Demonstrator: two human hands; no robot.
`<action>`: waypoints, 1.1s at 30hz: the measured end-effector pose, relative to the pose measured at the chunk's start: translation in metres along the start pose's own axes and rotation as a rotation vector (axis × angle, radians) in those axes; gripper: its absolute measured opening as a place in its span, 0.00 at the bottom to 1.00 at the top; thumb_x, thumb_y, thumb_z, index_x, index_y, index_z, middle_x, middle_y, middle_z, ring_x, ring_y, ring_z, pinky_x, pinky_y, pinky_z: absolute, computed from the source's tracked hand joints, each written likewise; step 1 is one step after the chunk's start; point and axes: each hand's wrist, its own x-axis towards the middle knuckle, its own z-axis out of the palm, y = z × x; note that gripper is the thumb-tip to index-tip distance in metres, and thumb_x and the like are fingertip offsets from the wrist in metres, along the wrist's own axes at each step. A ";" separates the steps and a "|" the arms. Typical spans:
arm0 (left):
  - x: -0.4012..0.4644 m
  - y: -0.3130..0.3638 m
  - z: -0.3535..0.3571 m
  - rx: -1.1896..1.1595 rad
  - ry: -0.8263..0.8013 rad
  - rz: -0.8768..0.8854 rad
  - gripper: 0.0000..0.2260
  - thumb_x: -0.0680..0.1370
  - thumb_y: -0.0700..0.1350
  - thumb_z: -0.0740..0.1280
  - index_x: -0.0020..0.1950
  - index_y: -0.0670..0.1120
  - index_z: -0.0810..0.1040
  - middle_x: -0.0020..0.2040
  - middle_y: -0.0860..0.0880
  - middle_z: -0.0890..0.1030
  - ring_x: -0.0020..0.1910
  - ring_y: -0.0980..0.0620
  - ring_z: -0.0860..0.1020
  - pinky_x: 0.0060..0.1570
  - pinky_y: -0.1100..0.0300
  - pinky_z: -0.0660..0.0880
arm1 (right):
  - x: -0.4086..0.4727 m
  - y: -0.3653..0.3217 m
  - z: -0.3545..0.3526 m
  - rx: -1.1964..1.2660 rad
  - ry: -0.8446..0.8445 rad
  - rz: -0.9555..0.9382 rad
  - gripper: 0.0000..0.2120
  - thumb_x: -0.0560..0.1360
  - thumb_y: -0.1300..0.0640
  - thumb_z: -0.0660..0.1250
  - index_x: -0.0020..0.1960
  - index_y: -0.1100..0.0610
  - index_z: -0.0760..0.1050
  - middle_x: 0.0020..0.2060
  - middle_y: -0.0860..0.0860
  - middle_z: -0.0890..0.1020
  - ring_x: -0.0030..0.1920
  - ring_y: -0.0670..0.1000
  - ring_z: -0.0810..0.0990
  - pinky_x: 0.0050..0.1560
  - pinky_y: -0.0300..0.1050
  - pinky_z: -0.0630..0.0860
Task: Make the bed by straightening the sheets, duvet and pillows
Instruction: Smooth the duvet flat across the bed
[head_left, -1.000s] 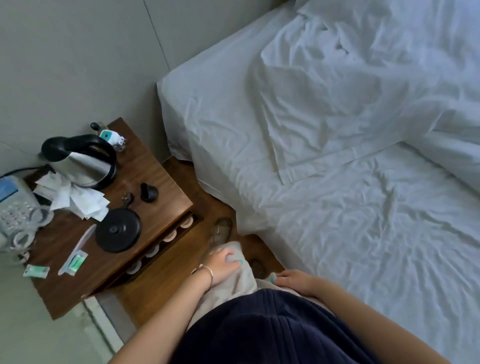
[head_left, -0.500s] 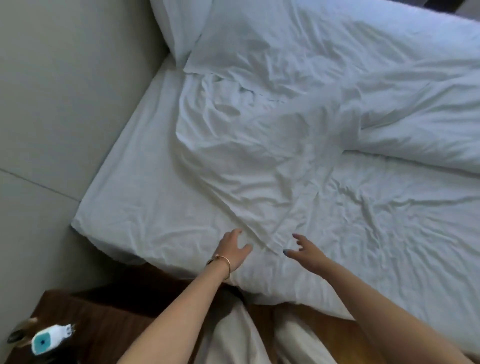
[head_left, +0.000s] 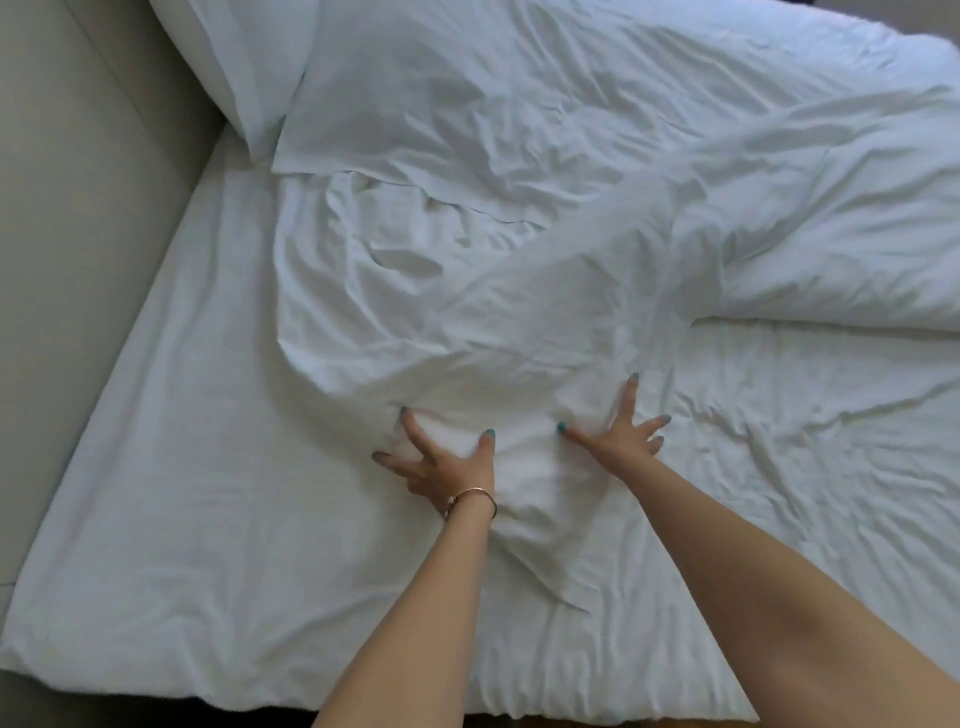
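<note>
A white bed fills the view. Its fitted sheet (head_left: 197, 519) is creased. A loose white duvet flap (head_left: 467, 322) lies rumpled across the middle, and the thick bulk of the duvet (head_left: 831, 234) is bunched at the right. Two white pillows (head_left: 223, 67) (head_left: 426, 104) lie at the top left by the headboard. My left hand (head_left: 441, 467), wearing a thin bracelet, presses with spread fingers on the near part of the flap, where the fabric bulges. My right hand (head_left: 618, 431) lies a little to the right, fingers spread flat on the same flap.
A grey padded headboard (head_left: 78, 218) runs along the left side of the bed. A thin strip of wooden floor (head_left: 519, 721) shows under the near mattress edge.
The view swung from the nightstand to the bed. Both hands left my lap, reached forward over the mattress edge and landed on the duvet flap, which has bunched up.
</note>
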 end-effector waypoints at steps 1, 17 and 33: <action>-0.001 -0.001 -0.001 -0.047 -0.012 0.029 0.46 0.68 0.44 0.77 0.77 0.57 0.52 0.77 0.37 0.46 0.70 0.39 0.63 0.62 0.54 0.67 | 0.003 0.001 0.001 0.038 0.012 0.007 0.62 0.63 0.34 0.75 0.72 0.34 0.25 0.74 0.67 0.32 0.76 0.70 0.44 0.75 0.63 0.52; -0.009 0.099 -0.089 -0.398 -0.260 0.710 0.34 0.70 0.30 0.61 0.72 0.54 0.61 0.69 0.68 0.63 0.70 0.70 0.60 0.68 0.73 0.55 | -0.056 -0.050 -0.039 0.629 -0.217 -0.315 0.70 0.57 0.44 0.83 0.72 0.35 0.26 0.78 0.44 0.45 0.76 0.50 0.55 0.74 0.54 0.60; 0.039 0.272 -0.051 -0.218 -0.094 0.768 0.42 0.68 0.42 0.66 0.70 0.75 0.52 0.68 0.66 0.63 0.67 0.70 0.63 0.69 0.67 0.61 | 0.042 -0.219 -0.153 0.617 -0.318 -0.953 0.50 0.67 0.48 0.78 0.76 0.33 0.49 0.73 0.48 0.66 0.66 0.45 0.74 0.66 0.50 0.74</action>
